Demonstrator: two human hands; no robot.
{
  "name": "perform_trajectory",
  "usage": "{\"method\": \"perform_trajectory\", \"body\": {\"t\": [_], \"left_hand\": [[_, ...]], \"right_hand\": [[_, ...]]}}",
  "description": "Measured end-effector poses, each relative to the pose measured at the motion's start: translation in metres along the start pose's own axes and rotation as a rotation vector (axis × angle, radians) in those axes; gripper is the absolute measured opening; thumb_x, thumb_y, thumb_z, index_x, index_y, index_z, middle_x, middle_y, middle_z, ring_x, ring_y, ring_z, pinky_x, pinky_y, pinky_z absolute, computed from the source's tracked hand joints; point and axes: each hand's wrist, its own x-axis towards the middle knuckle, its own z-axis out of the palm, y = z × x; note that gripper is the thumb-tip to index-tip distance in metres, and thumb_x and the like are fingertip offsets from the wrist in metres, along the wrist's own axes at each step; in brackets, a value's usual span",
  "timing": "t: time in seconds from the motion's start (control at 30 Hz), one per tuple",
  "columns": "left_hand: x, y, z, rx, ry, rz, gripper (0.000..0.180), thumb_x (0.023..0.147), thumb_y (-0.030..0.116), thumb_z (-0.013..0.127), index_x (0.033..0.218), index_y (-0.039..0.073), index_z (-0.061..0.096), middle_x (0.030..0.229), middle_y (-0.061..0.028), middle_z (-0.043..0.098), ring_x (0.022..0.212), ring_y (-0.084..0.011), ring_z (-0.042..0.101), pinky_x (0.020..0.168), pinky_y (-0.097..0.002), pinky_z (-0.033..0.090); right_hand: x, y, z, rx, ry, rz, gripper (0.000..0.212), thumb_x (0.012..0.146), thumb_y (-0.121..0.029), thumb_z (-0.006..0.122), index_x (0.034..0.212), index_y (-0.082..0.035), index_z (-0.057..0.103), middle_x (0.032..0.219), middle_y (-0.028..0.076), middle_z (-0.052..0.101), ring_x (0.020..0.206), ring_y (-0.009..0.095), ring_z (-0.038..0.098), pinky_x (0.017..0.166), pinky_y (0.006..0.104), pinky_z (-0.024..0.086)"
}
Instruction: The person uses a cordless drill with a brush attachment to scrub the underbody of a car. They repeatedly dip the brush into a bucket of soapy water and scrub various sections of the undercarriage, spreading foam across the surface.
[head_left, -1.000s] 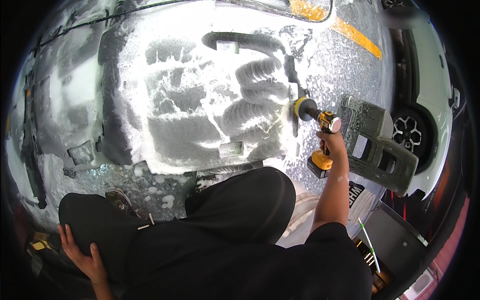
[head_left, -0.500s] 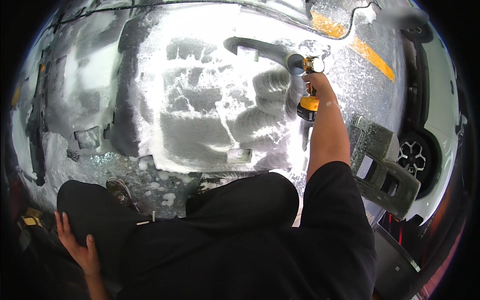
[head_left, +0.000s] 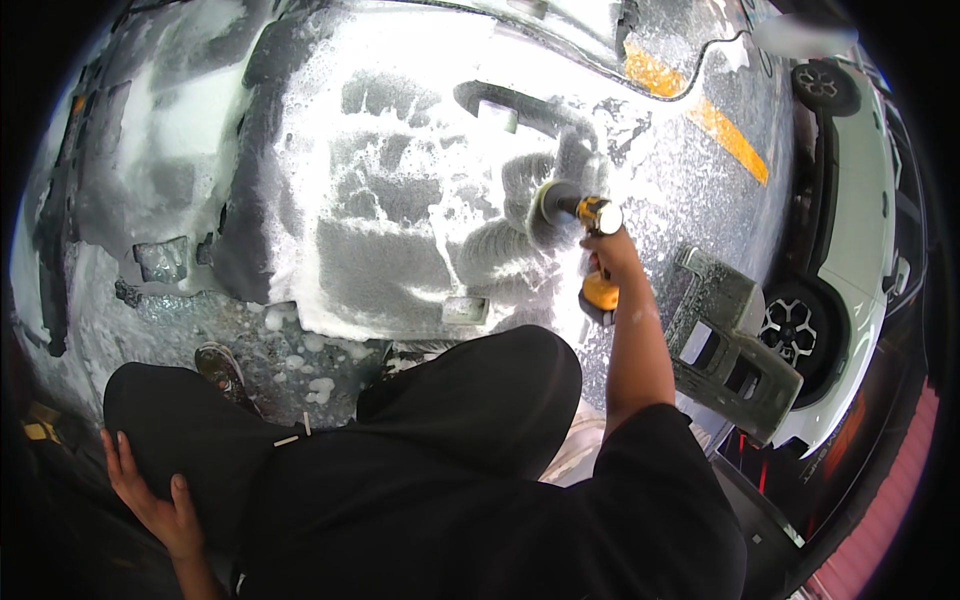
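In front of me a dark car floor carpet (head_left: 380, 270) lies spread out, covered with white foam and scrubbed streaks. My right hand (head_left: 613, 252) is closed round the grip of a yellow and black cordless drill (head_left: 600, 215). A round brush (head_left: 557, 203) on the drill's front presses on the carpet's right part, where curved dark marks show through the foam. My left hand (head_left: 150, 505) rests with fingers stretched on my left thigh, holding nothing.
A grey plastic trim piece (head_left: 735, 345) stands right of my arm, beside a white car (head_left: 860, 260). Another foamy dark carpet (head_left: 160, 140) lies at the left. A black hose (head_left: 640, 92) crosses the wet floor near a yellow line (head_left: 725, 135).
My right hand has brought the drill and its brush nearer to me and to the left over the carpet. My left hand stays on my thigh. The view has shifted slightly.
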Motion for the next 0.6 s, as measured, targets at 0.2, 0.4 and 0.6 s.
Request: {"method": "perform_trajectory", "body": {"t": [0.2, 0.4, 0.6], "left_hand": [[-0.002, -0.009, 0.004, -0.035, 0.013, 0.001, 0.083, 0.1, 0.06, 0.052, 0.158, 0.002, 0.041, 0.166, -0.0226, 0.034, 0.151, -0.042, 0.035, 0.122, -0.0552, 0.028], [0.002, -0.014, 0.005, -0.02, 0.014, 0.013, 0.082, 0.1, 0.06, 0.052, 0.158, 0.002, 0.042, 0.167, -0.0222, 0.034, 0.151, -0.042, 0.036, 0.122, -0.0553, 0.027], [-0.005, -0.014, -0.001, -0.016, 0.015, -0.019, 0.08, 0.1, 0.056, 0.054, 0.158, 0.001, 0.042, 0.166, -0.0224, 0.034, 0.151, -0.0421, 0.035, 0.122, -0.0549, 0.027]], "right_hand": [[0.094, -0.085, -0.02, 0.03, 0.011, -0.107, 0.023, 0.082, -0.006, 0.079, 0.099, 0.0, 0.065, 0.069, 0.007, 0.061, 0.054, 0.017, 0.055, 0.049, 0.0343, 0.045], [0.102, -0.12, -0.005, 0.07, -0.106, -0.191, 0.024, 0.081, -0.009, 0.076, 0.099, 0.002, 0.066, 0.069, 0.009, 0.062, 0.053, 0.017, 0.057, 0.046, 0.0347, 0.045], [-0.013, -0.086, 0.059, -0.327, -0.063, -0.141, 0.06, 0.075, -0.015, 0.08, 0.132, -0.004, 0.061, 0.116, 0.023, 0.073, 0.112, 0.039, 0.07, 0.093, 0.0435, 0.056]]}}
